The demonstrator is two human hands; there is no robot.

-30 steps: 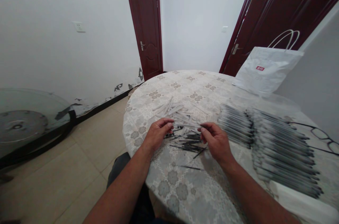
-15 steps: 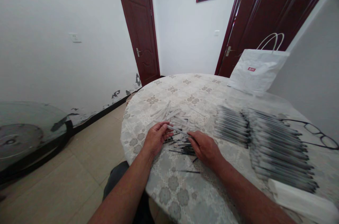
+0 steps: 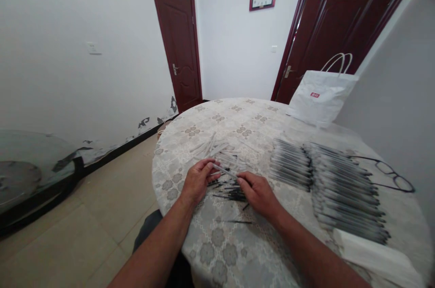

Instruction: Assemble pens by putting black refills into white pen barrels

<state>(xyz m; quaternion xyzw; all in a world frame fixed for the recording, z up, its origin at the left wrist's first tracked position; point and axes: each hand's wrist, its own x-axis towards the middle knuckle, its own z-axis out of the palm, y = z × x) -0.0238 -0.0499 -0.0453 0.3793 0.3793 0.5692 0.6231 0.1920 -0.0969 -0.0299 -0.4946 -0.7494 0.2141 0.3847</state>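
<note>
My left hand (image 3: 200,179) pinches one end of a slim whitish pen barrel (image 3: 224,170) between thumb and fingers. The barrel's other end is in the closed fingers of my right hand (image 3: 255,190), so it spans the gap between both hands, slanting slightly down to the right. Just beyond lies a loose heap of similar whitish barrels (image 3: 217,147). Thin black sticks, like pen refills (image 3: 236,194), are strewn under and between my hands. One lone black stick (image 3: 238,222) rests nearer the table's front edge.
Right of my hands lie a smaller stack (image 3: 288,165) and a larger stack (image 3: 346,192) of dark-cored pens. Beyond them are eyeglasses (image 3: 390,174) and a white paper bag (image 3: 322,97). A white box-like thing (image 3: 374,256) sits at front right on the patterned tablecloth (image 3: 224,247).
The camera view has shifted slightly, so the table contents appear a little to the left and lower. Both hands keep their hold on the pen barrel.
</note>
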